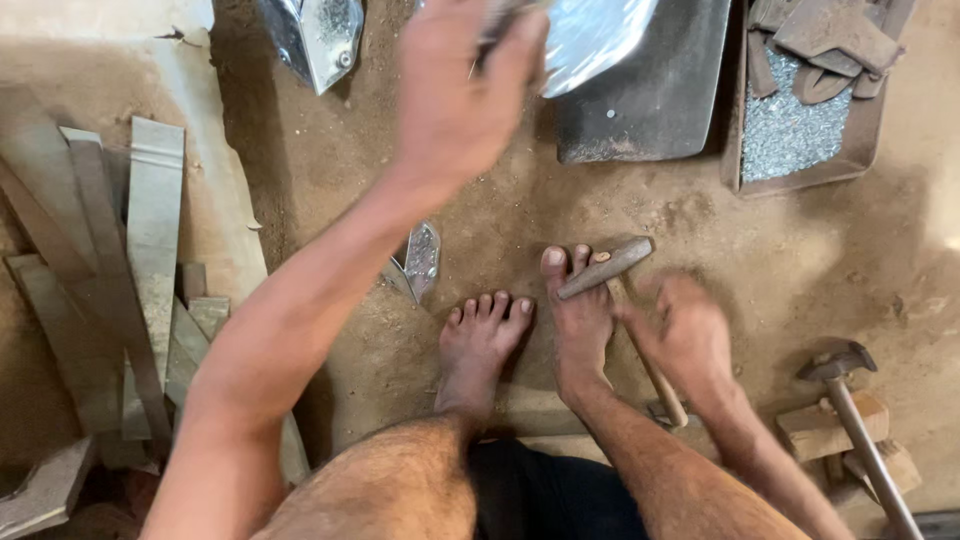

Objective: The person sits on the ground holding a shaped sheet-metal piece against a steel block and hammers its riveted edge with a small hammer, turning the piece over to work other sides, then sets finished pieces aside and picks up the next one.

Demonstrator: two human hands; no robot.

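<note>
My left hand is raised near the top of the view and grips a shiny curved metal sheet piece. My right hand, blurred, is lower right and closed around the wooden handle of a hammer, whose metal head lies just above my right foot. My left foot rests on the sandy ground beside it. A small shiny metal piece lies on the ground under my left forearm.
Flat metal strips are stacked at the left. A dark metal pan and a tray of small silvery bits sit top right. Another shiny piece lies top left. A second hammer rests on wood blocks lower right.
</note>
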